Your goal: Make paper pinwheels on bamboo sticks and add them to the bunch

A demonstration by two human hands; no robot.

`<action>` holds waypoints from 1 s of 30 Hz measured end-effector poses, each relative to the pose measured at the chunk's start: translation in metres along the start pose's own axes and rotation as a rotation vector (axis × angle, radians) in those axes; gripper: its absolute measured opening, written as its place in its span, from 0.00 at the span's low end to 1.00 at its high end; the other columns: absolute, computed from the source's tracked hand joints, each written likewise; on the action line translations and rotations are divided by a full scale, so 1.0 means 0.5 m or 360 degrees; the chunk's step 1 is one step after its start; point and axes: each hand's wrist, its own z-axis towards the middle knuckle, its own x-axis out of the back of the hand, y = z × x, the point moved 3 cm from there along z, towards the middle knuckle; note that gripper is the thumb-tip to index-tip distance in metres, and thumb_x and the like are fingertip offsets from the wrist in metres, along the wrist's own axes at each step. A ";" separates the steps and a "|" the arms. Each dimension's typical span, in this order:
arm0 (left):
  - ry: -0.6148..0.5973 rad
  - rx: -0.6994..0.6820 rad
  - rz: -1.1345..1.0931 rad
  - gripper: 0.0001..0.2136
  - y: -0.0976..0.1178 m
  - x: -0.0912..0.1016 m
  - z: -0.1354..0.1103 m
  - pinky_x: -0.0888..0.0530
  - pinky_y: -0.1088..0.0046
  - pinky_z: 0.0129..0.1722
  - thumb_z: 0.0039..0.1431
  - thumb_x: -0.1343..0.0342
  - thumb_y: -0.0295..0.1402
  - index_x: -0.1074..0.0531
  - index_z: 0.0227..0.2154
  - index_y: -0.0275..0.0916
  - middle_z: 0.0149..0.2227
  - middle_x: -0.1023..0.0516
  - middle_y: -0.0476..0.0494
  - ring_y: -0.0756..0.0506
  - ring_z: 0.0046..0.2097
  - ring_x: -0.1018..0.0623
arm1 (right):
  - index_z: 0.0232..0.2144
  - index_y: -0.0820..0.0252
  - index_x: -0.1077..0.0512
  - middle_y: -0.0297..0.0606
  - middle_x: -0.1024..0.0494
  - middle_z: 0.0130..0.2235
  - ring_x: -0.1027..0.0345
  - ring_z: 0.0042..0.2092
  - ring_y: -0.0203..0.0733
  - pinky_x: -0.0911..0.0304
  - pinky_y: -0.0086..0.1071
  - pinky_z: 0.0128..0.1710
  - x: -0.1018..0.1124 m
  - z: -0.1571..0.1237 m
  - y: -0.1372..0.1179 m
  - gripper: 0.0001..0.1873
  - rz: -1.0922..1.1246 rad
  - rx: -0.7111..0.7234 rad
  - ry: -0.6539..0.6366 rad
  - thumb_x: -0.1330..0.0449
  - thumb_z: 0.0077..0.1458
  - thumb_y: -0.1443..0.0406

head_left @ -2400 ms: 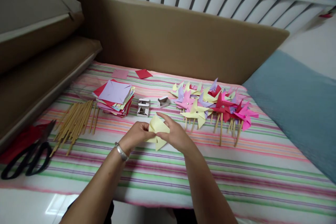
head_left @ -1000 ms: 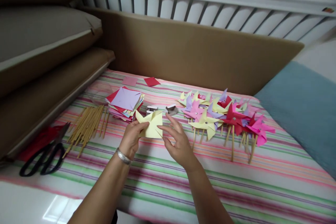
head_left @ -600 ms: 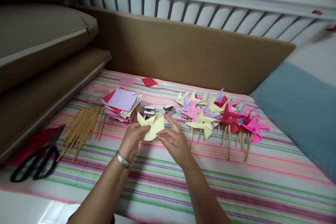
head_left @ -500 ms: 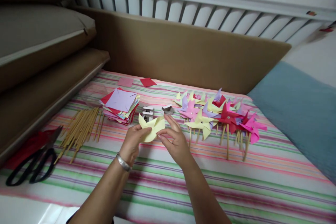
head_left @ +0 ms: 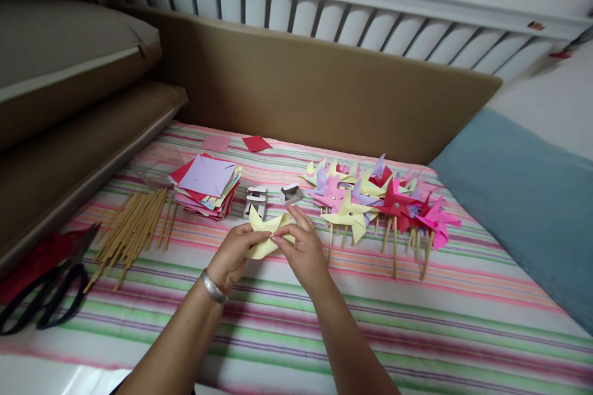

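A pale yellow paper pinwheel [head_left: 262, 248], partly folded, is held over the striped cloth between both hands. My left hand [head_left: 234, 254] pinches it from the left, the thumb pressed near its middle. My right hand [head_left: 302, 250] grips the right side, thumb and forefinger meeting the left thumb at the centre. One corner stands up at the top left of the paper. Just beyond the hands lie two small open boxes, one box [head_left: 256, 199] on the left and another box [head_left: 291, 193] on the right; their contents are hard to make out.
Finished pinwheels [head_left: 352, 213] on sticks lie in a bunch at the right. To the left are stacked paper squares [head_left: 206, 178], a pile of thin sticks [head_left: 132, 228] and black-handled scissors [head_left: 50, 296]. A brown cushion panel [head_left: 315, 86] stands along the back.
My right thumb and fingers have moved in to the paper's middle, meeting my left thumb, and another fold is pressed inward. The view has shifted slightly.
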 end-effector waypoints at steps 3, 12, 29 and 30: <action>-0.0064 0.0012 -0.0037 0.10 -0.002 0.000 0.003 0.33 0.78 0.27 0.38 0.34 0.28 0.21 0.28 0.33 0.27 0.20 0.44 0.50 0.27 0.25 | 0.27 0.58 0.26 0.46 0.37 0.60 0.51 0.63 0.50 0.53 0.48 0.60 -0.002 0.000 0.002 0.04 -0.0003 0.0008 -0.0009 0.41 0.51 0.65; -0.0164 0.0081 -0.0006 0.08 0.007 -0.004 -0.006 0.34 0.78 0.26 0.39 0.34 0.30 0.21 0.26 0.33 0.23 0.21 0.46 0.51 0.25 0.27 | 0.27 0.58 0.27 0.46 0.36 0.59 0.50 0.62 0.49 0.51 0.49 0.59 -0.003 -0.001 0.001 0.03 -0.0061 0.0037 0.0066 0.41 0.51 0.66; -0.0236 -0.0066 0.1080 0.05 -0.020 0.005 0.009 0.43 0.76 0.22 0.40 0.41 0.30 0.26 0.19 0.32 0.16 0.33 0.53 0.53 0.21 0.37 | 0.51 0.51 0.34 0.34 0.24 0.34 0.31 0.38 0.41 0.37 0.34 0.40 0.023 -0.007 -0.006 0.30 -0.0137 -0.0194 -0.0451 0.43 0.43 0.74; -0.0261 -0.0084 0.1100 0.05 -0.023 0.003 0.009 0.44 0.76 0.22 0.41 0.41 0.30 0.27 0.19 0.32 0.16 0.35 0.54 0.53 0.21 0.38 | 0.51 0.51 0.33 0.33 0.25 0.32 0.31 0.36 0.40 0.37 0.32 0.37 0.021 -0.008 -0.006 0.30 -0.0130 -0.0203 -0.0479 0.44 0.43 0.75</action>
